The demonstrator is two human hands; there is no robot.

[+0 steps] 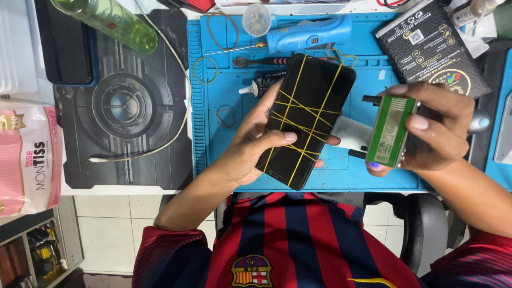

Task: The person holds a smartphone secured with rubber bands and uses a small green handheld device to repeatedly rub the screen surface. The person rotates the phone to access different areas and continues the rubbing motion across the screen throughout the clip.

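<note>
Left hand (250,144) gripping banded black phone (306,117), right hand (432,133) clasping green-labelled box (392,130), black packet (432,45) behind

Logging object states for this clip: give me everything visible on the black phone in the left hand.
The black phone is a slim slab with rounded corners and a glossy dark face, screen unlit. Several thin yellow rubber bands cross it lengthwise and diagonally, bunched around its middle. It is tilted, top end toward the upper right, held above the blue work mat. The left hand grips it from the left, thumb lying across the face and fingertips showing past its right edge. The right hand does not touch it.
</note>
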